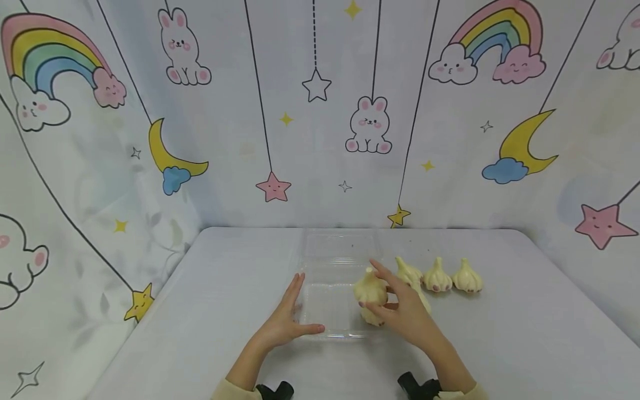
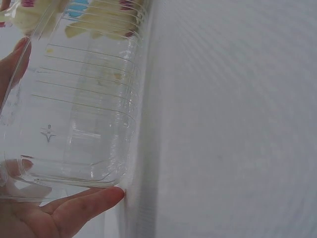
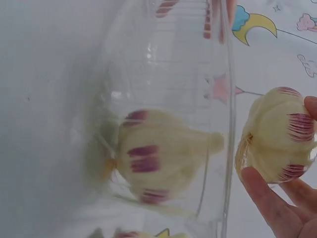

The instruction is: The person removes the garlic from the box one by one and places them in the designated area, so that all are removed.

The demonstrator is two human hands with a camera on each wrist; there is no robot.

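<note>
My right hand [image 1: 407, 314] pinches a garlic bulb [image 1: 370, 288] between thumb and fingers, above the right part of a clear plastic container [image 1: 327, 311]. Purple streaks and a root tuft show on the held bulb in the right wrist view. Another garlic bulb [image 3: 158, 156] lies inside the container, seen through its wall. At the container's left side my left hand [image 1: 284, 326] spreads its straight fingers, with the thumb along the near edge. In the left wrist view the thumb [image 2: 89, 210] touches the container's near corner.
Right of the container stand several more garlic bulbs, including a middle one [image 1: 437, 276] and the rightmost [image 1: 467, 278]; my right hand partly hides one. The container's open lid [image 1: 340, 244] lies flat behind it. A patterned curtain [image 1: 320, 150] borders the white table [image 1: 240, 266].
</note>
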